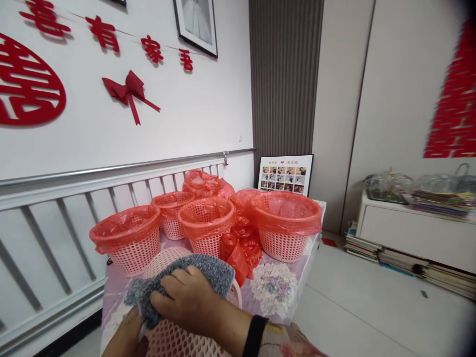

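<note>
Right grip [189,300] clutching one gray cloth [213,271]; left grip [125,338] unclear; four lined baskets [282,245] beyond.

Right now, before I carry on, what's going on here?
A person's right hand grips a gray cloth over a pink basket with no red liner showing. The left hand is by the cloth's lower end; its grip is hidden. Beyond, four red-lined baskets stand on a floral-covered surface.
</note>
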Action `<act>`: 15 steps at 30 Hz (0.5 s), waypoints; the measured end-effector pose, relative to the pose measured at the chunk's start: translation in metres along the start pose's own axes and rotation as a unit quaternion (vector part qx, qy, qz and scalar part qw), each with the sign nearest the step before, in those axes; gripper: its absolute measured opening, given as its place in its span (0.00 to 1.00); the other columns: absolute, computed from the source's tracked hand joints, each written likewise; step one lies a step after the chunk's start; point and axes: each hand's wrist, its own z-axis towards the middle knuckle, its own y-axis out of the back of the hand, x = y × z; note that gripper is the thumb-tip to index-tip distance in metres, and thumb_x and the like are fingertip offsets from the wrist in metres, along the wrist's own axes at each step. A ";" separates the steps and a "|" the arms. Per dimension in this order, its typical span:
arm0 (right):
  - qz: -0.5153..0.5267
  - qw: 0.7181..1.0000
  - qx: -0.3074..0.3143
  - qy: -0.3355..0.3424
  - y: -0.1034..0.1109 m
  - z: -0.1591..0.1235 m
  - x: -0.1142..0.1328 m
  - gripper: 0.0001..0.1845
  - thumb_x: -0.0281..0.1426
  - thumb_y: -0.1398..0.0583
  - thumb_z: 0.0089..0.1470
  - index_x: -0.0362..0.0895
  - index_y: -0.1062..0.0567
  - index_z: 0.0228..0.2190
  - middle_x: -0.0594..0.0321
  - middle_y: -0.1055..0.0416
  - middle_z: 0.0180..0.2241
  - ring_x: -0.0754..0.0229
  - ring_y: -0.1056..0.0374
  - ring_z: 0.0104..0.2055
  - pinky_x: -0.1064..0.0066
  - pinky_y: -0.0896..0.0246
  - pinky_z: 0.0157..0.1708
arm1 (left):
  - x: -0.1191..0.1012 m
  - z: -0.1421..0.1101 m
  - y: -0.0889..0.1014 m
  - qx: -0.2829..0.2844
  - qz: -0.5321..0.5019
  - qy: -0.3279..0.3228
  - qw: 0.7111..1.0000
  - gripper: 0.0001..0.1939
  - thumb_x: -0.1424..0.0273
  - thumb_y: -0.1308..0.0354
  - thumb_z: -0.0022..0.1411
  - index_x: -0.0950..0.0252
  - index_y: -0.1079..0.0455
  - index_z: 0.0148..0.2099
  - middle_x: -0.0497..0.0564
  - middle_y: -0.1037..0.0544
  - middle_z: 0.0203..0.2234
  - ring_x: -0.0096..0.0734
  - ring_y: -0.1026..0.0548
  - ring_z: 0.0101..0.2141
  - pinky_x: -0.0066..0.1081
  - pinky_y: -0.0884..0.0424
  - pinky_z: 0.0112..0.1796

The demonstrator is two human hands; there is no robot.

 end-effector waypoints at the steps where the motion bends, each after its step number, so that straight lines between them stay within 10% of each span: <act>1: -0.005 1.000 -0.010 -0.014 -0.003 -0.004 -0.004 0.06 0.34 0.46 0.67 0.49 0.32 0.37 0.68 0.33 0.31 0.59 0.41 0.31 0.63 0.53 0.27 | 0.002 -0.003 0.001 0.009 -0.006 -0.003 1.000 0.25 0.77 0.45 0.55 0.58 0.25 0.54 0.53 0.16 0.44 0.44 0.20 0.49 0.43 0.23 0.55; 9: 0.034 0.973 -0.078 -0.213 -0.029 -0.070 -0.034 0.05 0.33 0.43 0.61 0.47 0.29 0.39 0.60 0.25 0.36 0.55 0.30 0.35 0.64 0.35 0.32 | 0.015 -0.022 0.016 0.062 -0.060 -0.012 0.996 0.34 0.79 0.48 0.55 0.49 0.29 0.61 0.47 0.26 0.61 0.44 0.27 0.60 0.46 0.29 0.60; 15: 0.148 0.903 -0.108 -0.388 -0.048 -0.134 -0.028 0.09 0.27 0.43 0.56 0.48 0.30 0.39 0.59 0.26 0.35 0.52 0.26 0.38 0.61 0.26 0.37 | 0.026 -0.039 0.020 0.053 -0.064 0.004 0.997 0.29 0.72 0.45 0.61 0.46 0.32 0.63 0.45 0.29 0.63 0.44 0.29 0.62 0.45 0.31 0.61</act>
